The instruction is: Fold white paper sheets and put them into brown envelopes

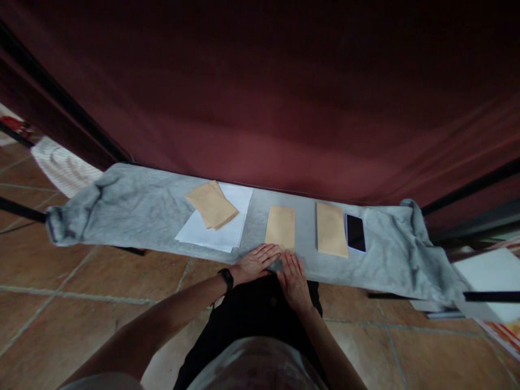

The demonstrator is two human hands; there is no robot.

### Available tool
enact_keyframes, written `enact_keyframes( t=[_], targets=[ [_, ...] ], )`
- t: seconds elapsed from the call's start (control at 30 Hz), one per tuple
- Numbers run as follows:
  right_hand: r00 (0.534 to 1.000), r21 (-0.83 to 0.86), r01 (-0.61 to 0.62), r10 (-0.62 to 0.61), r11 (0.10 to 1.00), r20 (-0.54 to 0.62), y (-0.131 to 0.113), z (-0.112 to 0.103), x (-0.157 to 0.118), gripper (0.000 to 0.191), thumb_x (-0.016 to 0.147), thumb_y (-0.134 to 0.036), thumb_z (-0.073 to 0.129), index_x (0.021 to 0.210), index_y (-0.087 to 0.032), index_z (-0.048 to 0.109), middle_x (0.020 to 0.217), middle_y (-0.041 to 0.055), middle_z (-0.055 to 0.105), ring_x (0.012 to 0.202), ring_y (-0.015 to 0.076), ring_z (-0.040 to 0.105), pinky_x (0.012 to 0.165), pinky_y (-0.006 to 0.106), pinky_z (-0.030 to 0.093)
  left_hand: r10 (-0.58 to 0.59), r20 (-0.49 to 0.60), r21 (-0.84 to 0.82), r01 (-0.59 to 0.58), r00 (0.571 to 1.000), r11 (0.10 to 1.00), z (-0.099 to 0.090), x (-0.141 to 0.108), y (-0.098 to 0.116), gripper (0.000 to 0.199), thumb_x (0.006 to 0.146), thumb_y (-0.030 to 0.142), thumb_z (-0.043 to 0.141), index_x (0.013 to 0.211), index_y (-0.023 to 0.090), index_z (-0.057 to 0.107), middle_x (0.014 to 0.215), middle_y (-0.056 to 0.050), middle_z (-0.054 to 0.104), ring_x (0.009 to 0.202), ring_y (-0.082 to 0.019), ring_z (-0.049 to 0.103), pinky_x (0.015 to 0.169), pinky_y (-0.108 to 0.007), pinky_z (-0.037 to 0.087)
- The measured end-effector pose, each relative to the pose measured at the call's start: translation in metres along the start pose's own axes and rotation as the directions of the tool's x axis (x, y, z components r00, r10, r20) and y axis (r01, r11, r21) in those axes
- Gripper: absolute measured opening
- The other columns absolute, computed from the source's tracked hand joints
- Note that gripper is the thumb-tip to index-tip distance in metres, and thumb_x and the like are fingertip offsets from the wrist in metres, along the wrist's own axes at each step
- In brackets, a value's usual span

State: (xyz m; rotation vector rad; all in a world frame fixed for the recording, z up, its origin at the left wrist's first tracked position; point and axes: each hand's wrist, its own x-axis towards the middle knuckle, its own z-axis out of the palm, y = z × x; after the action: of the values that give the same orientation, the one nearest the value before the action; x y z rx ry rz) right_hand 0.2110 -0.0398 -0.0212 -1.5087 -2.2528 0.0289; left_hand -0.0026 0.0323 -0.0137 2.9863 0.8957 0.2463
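Note:
A brown paper envelope [280, 225] lies flat in front of me on a grey cloth. My left hand [257, 261] rests at its near left corner, palm down with the fingers stretched out. On its near right edge lies my right hand [294, 281], also flat with fingers extended. Between them the envelope's near end is partly covered. To the right is another brown envelope or a stack of them [332, 230]. Further left, several brown envelopes [212, 205] sit askew on white sheets of paper [227, 235].
A phone [356, 233] lies beside the right envelope. The grey cloth [138, 211] covers a narrow surface, bunched at both ends. Behind it hangs a dark red curtain [260, 157]. Black bars [483, 184] stand at the sides. Tiled floor [134, 276] shows below, with papers at far right.

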Motion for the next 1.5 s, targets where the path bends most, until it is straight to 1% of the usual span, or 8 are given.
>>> enact_keyframes(
  t=[0.17, 0.5, 0.7, 0.83, 1.0, 1.17, 1.33, 1.5],
  targets=[
    [0.999, -0.015, 0.024, -0.024, 1.0, 0.038, -0.01, 0.009, 0.0, 0.058, 0.104, -0.034, 0.036, 0.156, -0.01, 0.024, 0.155, 0.0167, 0.04, 0.145, 0.0261, 0.035, 0.117, 0.048, 0.032, -0.011, 0.029, -0.022, 0.012, 1.0, 1.0, -0.001, -0.001, 0.0, 0.066, 0.096, 0.042, 0.053, 0.153, 0.017, 0.03, 0.163, -0.013, 0.021, 0.151, -0.023, 0.019, 0.123, -0.04, 0.016],
    [0.998, -0.116, -0.037, 0.042, 0.993, 0.042, 0.008, 0.004, -0.01, 0.055, 0.104, -0.031, 0.036, 0.154, -0.011, 0.028, 0.156, 0.0157, 0.038, 0.144, 0.0258, 0.036, 0.118, 0.047, 0.03, -0.033, 0.045, -0.008, 0.034, 0.998, 0.999, 0.006, -0.001, -0.002, 0.072, 0.096, 0.047, 0.053, 0.155, 0.02, 0.024, 0.164, -0.013, 0.018, 0.151, -0.024, 0.016, 0.123, -0.042, 0.016],
    [0.998, -0.13, -0.065, 0.067, 0.989, 0.011, 0.013, -0.003, -0.013, 0.056, 0.104, -0.031, 0.036, 0.156, -0.013, 0.025, 0.156, 0.0143, 0.039, 0.142, 0.0251, 0.039, 0.118, 0.047, 0.031, -0.086, -0.015, -0.028, 0.085, 0.996, 0.996, 0.01, -0.015, -0.006, 0.068, 0.098, 0.047, 0.047, 0.155, 0.017, 0.024, 0.163, -0.013, 0.023, 0.15, -0.023, 0.021, 0.122, -0.042, 0.022],
    [0.997, -0.129, -0.078, 0.08, 0.988, 0.006, 0.013, -0.004, -0.012, 0.055, 0.103, -0.03, 0.036, 0.155, -0.012, 0.028, 0.154, 0.0143, 0.041, 0.142, 0.025, 0.04, 0.118, 0.047, 0.031, -0.129, -0.054, -0.045, 0.127, 0.99, 0.991, 0.001, -0.018, -0.005, 0.064, 0.1, 0.049, 0.04, 0.153, 0.016, 0.03, 0.158, -0.013, 0.036, 0.147, -0.022, 0.03, 0.122, -0.044, 0.023],
    [0.996, -0.11, -0.088, 0.086, 0.99, -0.022, 0.011, -0.001, -0.012, 0.054, 0.103, -0.029, 0.038, 0.153, -0.011, 0.032, 0.154, 0.015, 0.041, 0.143, 0.0251, 0.038, 0.118, 0.047, 0.03, -0.156, -0.085, -0.069, 0.151, 0.984, 0.986, -0.012, 0.012, 0.011, 0.055, 0.101, 0.045, 0.039, 0.147, 0.015, 0.041, 0.156, -0.013, 0.04, 0.146, -0.022, 0.032, 0.121, -0.044, 0.026],
    [0.993, -0.073, -0.101, 0.097, 0.992, -0.062, 0.009, 0.003, -0.014, 0.052, 0.101, -0.028, 0.041, 0.15, -0.012, 0.038, 0.151, 0.0144, 0.046, 0.143, 0.0247, 0.038, 0.118, 0.048, 0.033, -0.206, -0.024, -0.138, 0.201, 0.978, 0.97, -0.002, 0.063, 0.025, 0.056, 0.103, 0.046, 0.031, 0.149, 0.015, 0.038, 0.158, -0.012, 0.036, 0.148, -0.021, 0.029, 0.121, -0.043, 0.024],
    [0.991, -0.07, -0.122, 0.118, 0.99, -0.059, 0.008, 0.0, -0.011, 0.052, 0.1, -0.024, 0.041, 0.151, -0.014, 0.037, 0.149, 0.0124, 0.05, 0.14, 0.024, 0.043, 0.118, 0.047, 0.033, -0.252, -0.018, -0.143, 0.247, 0.968, 0.959, 0.012, 0.094, 0.008, 0.058, 0.102, 0.046, 0.032, 0.15, 0.013, 0.036, 0.159, -0.014, 0.034, 0.149, -0.023, 0.026, 0.122, -0.047, 0.02],
    [0.991, -0.067, -0.128, 0.124, 0.99, -0.054, 0.007, -0.003, -0.01, 0.053, 0.1, -0.024, 0.042, 0.152, -0.015, 0.035, 0.153, 0.0113, 0.045, 0.141, 0.024, 0.041, 0.117, 0.046, 0.034, -0.314, -0.015, -0.101, 0.311, 0.949, 0.945, 0.012, 0.093, -0.006, 0.054, 0.101, 0.039, 0.036, 0.149, 0.014, 0.038, 0.157, -0.013, 0.037, 0.148, -0.024, 0.028, 0.121, -0.049, 0.02]
  ],
)
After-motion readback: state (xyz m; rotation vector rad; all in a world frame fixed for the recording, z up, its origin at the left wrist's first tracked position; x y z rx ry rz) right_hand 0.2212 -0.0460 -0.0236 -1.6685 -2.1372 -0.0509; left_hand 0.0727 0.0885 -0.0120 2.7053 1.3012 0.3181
